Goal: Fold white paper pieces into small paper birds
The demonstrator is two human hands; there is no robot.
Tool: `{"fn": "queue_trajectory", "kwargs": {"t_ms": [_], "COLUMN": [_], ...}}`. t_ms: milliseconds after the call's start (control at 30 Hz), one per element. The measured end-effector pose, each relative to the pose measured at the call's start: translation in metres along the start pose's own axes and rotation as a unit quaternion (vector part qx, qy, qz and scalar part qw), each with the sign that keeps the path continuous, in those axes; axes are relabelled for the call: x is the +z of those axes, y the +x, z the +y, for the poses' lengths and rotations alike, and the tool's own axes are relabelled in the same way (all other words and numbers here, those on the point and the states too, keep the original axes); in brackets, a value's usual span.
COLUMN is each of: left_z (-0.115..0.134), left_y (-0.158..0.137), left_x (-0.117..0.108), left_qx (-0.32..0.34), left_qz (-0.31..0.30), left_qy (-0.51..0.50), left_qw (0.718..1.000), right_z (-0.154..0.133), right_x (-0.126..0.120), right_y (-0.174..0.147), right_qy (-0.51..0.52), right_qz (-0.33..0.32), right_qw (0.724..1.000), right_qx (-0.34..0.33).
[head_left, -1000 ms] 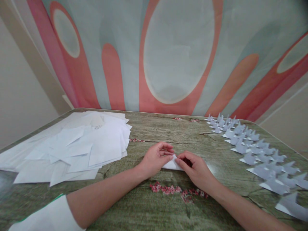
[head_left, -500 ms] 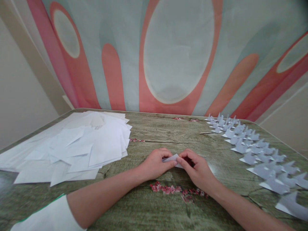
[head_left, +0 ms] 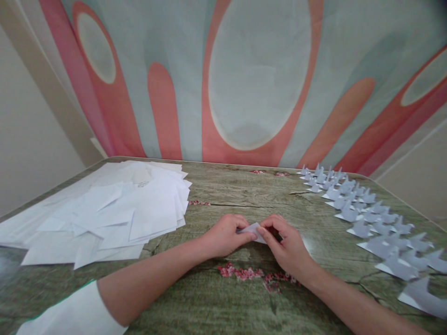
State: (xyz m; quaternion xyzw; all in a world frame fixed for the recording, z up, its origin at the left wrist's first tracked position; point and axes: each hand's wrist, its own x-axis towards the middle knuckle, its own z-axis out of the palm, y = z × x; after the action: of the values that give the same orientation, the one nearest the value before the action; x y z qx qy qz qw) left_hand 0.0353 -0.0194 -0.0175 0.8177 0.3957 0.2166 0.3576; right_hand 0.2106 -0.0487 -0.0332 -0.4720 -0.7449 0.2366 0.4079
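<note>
A small piece of folded white paper (head_left: 250, 228) is held between my two hands, just above the middle of the table. My left hand (head_left: 228, 236) grips its left side, thumb on top and fingers curled behind. On the right side, my right hand (head_left: 284, 242) pinches the paper's edge between thumb and index finger. Part of the paper is hidden behind the fingers, so its full shape cannot be made out.
A spread heap of white paper sheets (head_left: 153, 209) covers the table's left. Several rows of folded white paper birds (head_left: 380, 244) stand along the right. The wood-patterned table (head_left: 223, 186) bears pink blossom prints. A patterned curtain (head_left: 188, 93) hangs behind.
Both hands stay in nearly the same place, still gripping the folded paper. The paper has tilted slightly, and a bit more of it shows beneath the right thumb.
</note>
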Motion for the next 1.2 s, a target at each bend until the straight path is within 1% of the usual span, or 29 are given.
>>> {"fn": "queue_trajectory", "kwargs": {"t_ms": [233, 467, 567, 700, 800, 933, 1100, 1200], "left_z": [0.0, -0.003, -0.004, -0.008, -0.01, -0.009, -0.006, -0.006], "left_y": [0.0, 0.0, 0.001, 0.004, 0.006, 0.005, 0.005, 0.006], "left_x": [-0.002, -0.002, -0.005, -0.012, -0.015, -0.016, -0.017, -0.02], "left_qx": [-0.014, -0.007, 0.001, 0.01, -0.017, -0.057, -0.055, -0.062], "left_qz": [0.004, 0.002, 0.0, -0.027, -0.04, -0.032, -0.031, -0.062], "left_qy": [0.049, 0.079, 0.065, 0.024, 0.001, -0.02, -0.028, -0.057], "left_qw": [0.999, 0.997, 0.998, 0.999, 0.999, 0.998, 0.998, 0.994], "right_z": [0.001, 0.004, 0.006, 0.01, 0.013, 0.015, 0.015, 0.015], "right_x": [0.001, 0.003, 0.003, 0.001, 0.0, 0.0, 0.0, -0.001], "right_y": [0.0, 0.0, 0.001, 0.003, 0.005, 0.006, 0.006, 0.006], "right_qy": [-0.005, -0.005, -0.008, -0.014, -0.013, -0.015, -0.015, -0.014], "right_qz": [0.001, 0.003, 0.01, 0.024, 0.027, 0.036, 0.033, 0.034], "right_qw": [1.0, 1.0, 1.0, 0.999, 0.999, 0.998, 0.998, 0.998], "right_qx": [0.01, 0.017, 0.022, 0.032, 0.04, 0.05, 0.053, 0.058]}}
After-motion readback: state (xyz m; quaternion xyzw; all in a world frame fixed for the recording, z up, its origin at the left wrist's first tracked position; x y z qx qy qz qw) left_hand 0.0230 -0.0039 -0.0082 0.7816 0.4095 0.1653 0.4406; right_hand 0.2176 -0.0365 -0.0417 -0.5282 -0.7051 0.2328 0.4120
